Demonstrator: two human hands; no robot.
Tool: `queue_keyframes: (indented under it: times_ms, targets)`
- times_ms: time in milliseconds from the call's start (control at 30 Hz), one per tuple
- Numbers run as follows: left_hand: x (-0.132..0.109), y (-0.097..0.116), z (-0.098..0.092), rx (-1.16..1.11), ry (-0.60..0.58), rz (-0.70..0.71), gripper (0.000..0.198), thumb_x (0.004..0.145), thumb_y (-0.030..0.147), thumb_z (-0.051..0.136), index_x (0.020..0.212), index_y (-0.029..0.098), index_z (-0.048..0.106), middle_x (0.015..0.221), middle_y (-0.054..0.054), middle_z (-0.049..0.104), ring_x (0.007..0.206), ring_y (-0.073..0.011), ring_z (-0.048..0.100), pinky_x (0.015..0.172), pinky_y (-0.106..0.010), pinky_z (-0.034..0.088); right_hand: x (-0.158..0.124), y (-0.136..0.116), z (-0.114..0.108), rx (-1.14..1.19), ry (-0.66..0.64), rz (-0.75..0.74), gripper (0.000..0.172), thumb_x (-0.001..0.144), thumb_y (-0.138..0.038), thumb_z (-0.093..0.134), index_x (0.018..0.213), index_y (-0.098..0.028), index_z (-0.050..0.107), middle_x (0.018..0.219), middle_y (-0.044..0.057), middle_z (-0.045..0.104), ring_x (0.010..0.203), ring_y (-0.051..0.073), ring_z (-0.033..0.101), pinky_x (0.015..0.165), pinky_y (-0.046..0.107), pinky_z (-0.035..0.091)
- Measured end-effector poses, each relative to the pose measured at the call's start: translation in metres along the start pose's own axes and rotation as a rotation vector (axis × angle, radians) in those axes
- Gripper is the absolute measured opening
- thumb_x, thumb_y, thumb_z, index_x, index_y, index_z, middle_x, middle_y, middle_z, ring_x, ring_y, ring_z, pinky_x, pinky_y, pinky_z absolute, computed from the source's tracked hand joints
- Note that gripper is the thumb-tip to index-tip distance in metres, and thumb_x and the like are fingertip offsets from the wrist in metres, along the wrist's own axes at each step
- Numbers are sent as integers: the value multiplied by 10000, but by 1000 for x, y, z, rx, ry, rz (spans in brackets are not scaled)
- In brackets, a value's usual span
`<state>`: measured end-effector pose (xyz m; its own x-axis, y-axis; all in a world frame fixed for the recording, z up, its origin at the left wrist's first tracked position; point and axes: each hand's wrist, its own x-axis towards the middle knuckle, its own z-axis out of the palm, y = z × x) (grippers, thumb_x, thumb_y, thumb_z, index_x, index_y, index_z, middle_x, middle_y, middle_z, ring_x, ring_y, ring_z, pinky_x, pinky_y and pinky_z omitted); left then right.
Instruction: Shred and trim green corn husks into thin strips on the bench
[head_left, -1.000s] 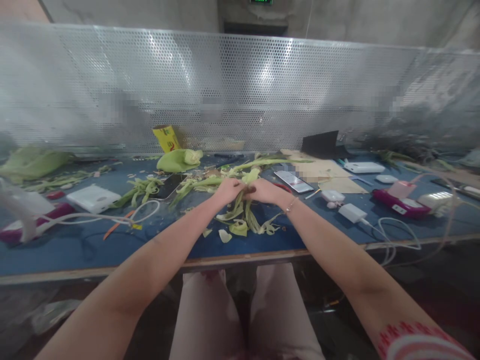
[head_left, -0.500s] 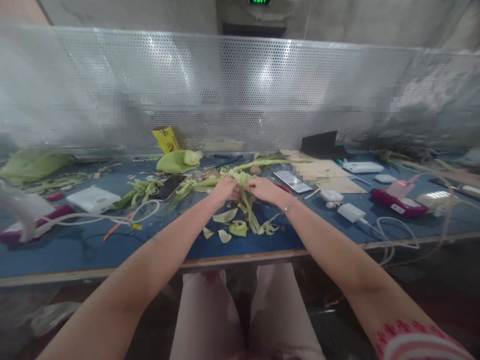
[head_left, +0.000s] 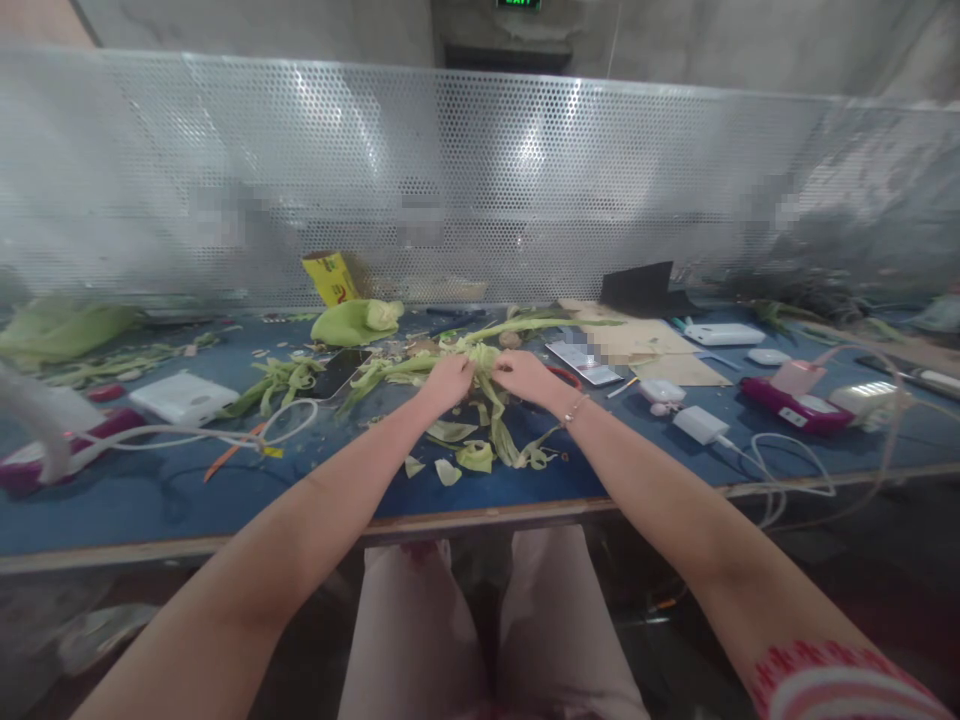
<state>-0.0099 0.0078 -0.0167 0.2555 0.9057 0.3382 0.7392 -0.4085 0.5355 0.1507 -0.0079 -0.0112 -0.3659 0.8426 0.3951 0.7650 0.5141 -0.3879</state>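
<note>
Green leaves between both hands

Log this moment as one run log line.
left hand: curled at green leaves | right hand: curled at same leaves | grip: unclear | nearer wearer: leaf scraps | right of hands: phone

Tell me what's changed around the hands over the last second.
The left hand has shifted slightly left, away from the right hand, opening a gap in which green leaf strips show. Whether either hand has let go of anything is unclear. The yellow packet, the lit phone and the pale leaf scrap in front of the hands stayed put.
</note>
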Motion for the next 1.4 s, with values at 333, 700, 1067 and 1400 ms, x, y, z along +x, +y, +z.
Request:
queue_keyframes:
  times_ms: [333,700,1067,1400]
  targets:
    - [-1,2,-6,427,-93,15,427,905,269,242,781,109,618,789,-156,644,770,-245,624,723,-325,417,-5,-2,-12,-76,-71,65,228,746,-162,413,557,-148,540,583,26,543,571,107,411,562,230,266]
    - [-1,1,-5,626,-164,-4,383,851,193,332,823,55,689,872,-219,675,849,-274,648,766,-346,457,-5,3,-10,-334,-170,23,253,791,-186,461,650,-152,667,781,126,698,718,186,606,601,266,308]
    - [6,-5,-3,625,-176,-2,272,761,135,429,747,78,695,846,-202,684,844,-265,641,744,-336,458,-5,-1,-9,-360,-224,7,248,776,-156,464,676,-144,691,774,129,696,701,187,593,601,269,317]
    - [6,-11,-12,152,221,-36,284,762,392,548,592,168,587,632,-36,617,653,-160,555,665,-268,415,-6,-9,-16,-33,38,-19,253,822,-232,488,651,-124,641,614,14,572,577,93,449,594,216,301]
